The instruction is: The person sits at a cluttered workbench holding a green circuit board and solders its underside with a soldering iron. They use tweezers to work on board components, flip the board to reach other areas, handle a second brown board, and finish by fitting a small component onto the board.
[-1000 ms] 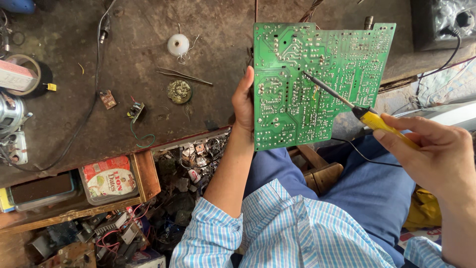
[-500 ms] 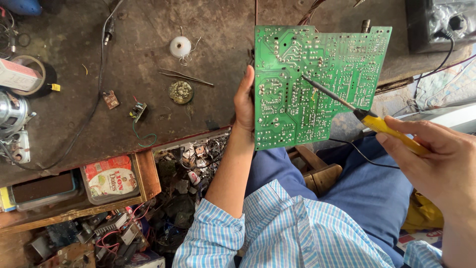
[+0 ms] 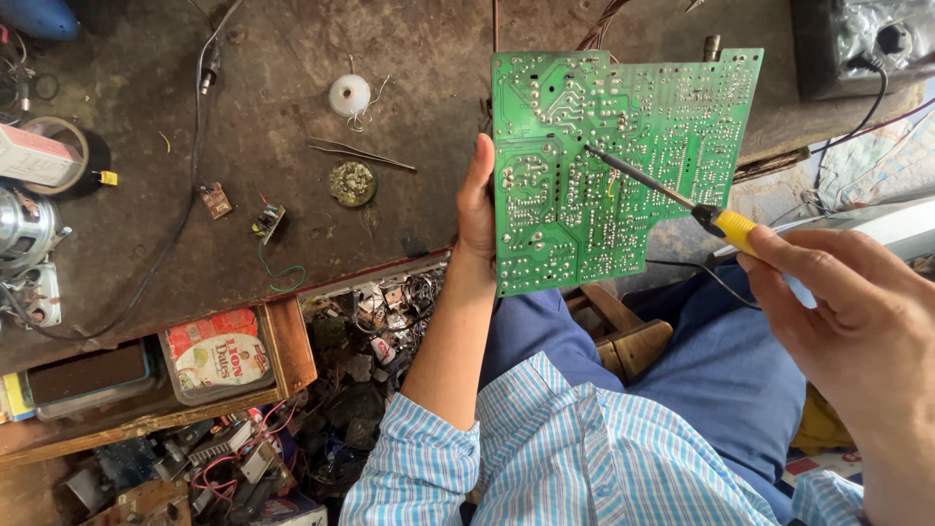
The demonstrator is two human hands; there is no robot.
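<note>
The left hand (image 3: 477,209) grips the green circuit board (image 3: 623,166) by its left edge, thumb on the solder side and the other fingers hidden behind it, holding it upright over the lap at the near edge of the workbench (image 3: 243,127). The right hand (image 3: 847,321) is closed round the yellow handle of a soldering iron (image 3: 682,200), pen-fashion, and its dark tip rests on the board's solder side, left of centre. Compared with a second ago the board has barely shifted and the tip sits on much the same joint — only the right hand has drifted slightly, so the work looks settled on one spot rather than hunting across the traces. A black cord runs from the iron down past the blue trousers. On the bench to the left of the board lie tweezers (image 3: 362,154), a round tin of flux or tip cleaner (image 3: 352,182), and farther off a white spool of solder wire (image 3: 349,94); two small loose components (image 3: 268,222) lie nearer the left. At the far left sits a roll of tape (image 3: 54,156) — below the bench edge, an open wooden drawer (image 3: 287,346) holds a labelled tub (image 3: 216,353).
</note>
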